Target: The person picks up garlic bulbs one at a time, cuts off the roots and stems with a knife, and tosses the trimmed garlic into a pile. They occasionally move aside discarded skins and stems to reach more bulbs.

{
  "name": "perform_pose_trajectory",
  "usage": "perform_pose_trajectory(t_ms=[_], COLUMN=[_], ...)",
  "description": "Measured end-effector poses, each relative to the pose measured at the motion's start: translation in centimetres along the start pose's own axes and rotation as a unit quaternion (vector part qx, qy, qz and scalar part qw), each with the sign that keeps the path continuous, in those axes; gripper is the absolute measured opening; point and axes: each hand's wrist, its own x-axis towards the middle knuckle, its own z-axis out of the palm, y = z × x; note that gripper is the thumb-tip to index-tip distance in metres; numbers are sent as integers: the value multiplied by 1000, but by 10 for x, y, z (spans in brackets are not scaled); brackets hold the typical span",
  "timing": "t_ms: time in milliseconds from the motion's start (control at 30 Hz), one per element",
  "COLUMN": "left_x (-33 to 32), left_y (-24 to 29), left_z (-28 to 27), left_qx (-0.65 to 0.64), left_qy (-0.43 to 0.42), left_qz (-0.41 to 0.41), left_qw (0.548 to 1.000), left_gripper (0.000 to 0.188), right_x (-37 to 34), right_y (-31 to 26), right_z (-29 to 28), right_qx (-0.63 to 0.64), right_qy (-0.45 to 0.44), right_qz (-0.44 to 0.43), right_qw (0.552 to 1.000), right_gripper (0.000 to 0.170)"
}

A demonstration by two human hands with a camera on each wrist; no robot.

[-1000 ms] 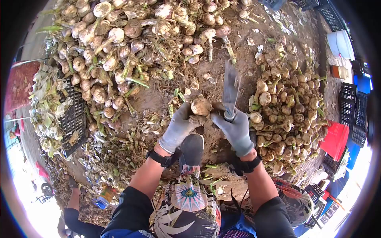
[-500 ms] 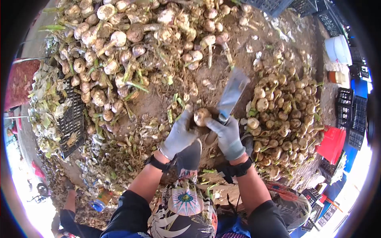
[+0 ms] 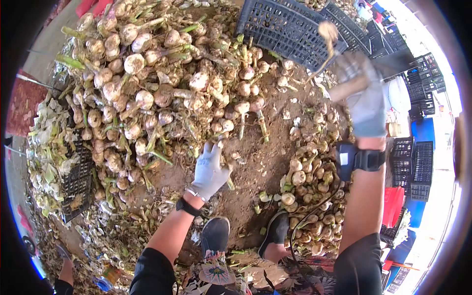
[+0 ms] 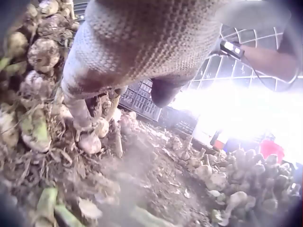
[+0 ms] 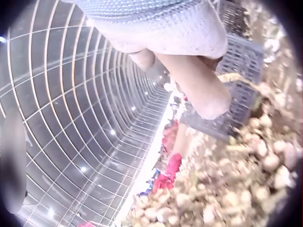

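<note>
In the head view my gloved left hand (image 3: 209, 169) reaches toward the large heap of garlic bulbs (image 3: 142, 101), fingers extended and thumb spread. Its fingertips are close to the heap's lower edge. My gloved right hand (image 3: 364, 96) is raised at the upper right, gripping the wooden handle (image 3: 349, 88) of a cleaver. The grey cleaver blade (image 3: 393, 64) points away to the right. A single garlic bulb (image 3: 328, 30) with a long thin stem appears just beyond the right fingertips, overlapping a black crate. The right wrist view shows the handle end (image 5: 199, 87) sticking out below the glove.
A smaller pile of trimmed garlic (image 3: 314, 191) lies by the right foot. Black plastic crates (image 3: 290, 32) stand at the far side and right. A red bucket (image 3: 393, 204) is at the right edge. Leafy scraps (image 3: 49, 142) cover a crate at the left.
The hands were together at the middle over a garlic bulb, the right with the cleaver. They have parted: the right swung up and right with the cleaver, the left moved to the heap.
</note>
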Motion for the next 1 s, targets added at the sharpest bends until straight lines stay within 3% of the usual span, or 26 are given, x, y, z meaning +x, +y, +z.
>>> perform_pose_trajectory(t_ms=[67,100,167,233,367,467,500,567,600,633,700,767,833,1000], left_x=[37,53,79,84,57,15,-1,-24,-42,-55,-77,-92,-103,-107], left_y=[2,3,-7,-33,-61,-65,-68,-50,-65,-65,-64,-56,-55,-37], left_z=[5,12,23,36,43,31,32,21,35,38,43,42,40,18], left_qx=[78,126,185,249,194,176,149,-41,-190,-188,-440,-458,-558,-565], left_qy=[22,14,-138,-120,-52,-142,-141,-122,-41,-43,25,46,21,8], left_qz=[57,37,-60,35,-21,-21,-53,-217,-218,-221,-254,-238,-281,-297], left_qw=[995,991,971,960,979,974,977,968,956,956,861,855,781,770], left_gripper=[64,62,58,53,52,54,51,48,40,40,34,34,36,36], right_x=[12,3,-20,-46,-124,-193,-215,-247,-258,-269,-286,-291,-292,-289], right_y=[-7,-7,15,51,110,165,186,198,203,207,214,216,213,206], right_z=[0,8,13,-3,-9,-27,-36,-29,-24,-20,-8,9,16,17], right_qx=[17,7,-42,-64,-129,-150,-121,-128,-125,-107,-86,-24,-18,13], right_qy=[-38,-44,-12,11,110,96,88,84,83,74,64,72,70,85], right_qz=[-19,-17,3,60,196,245,298,381,386,387,389,374,387,396], right_qw=[999,999,999,996,966,953,943,912,910,913,915,925,919,914], right_gripper=[26,25,34,49,37,24,21,25,25,27,29,31,32,31])
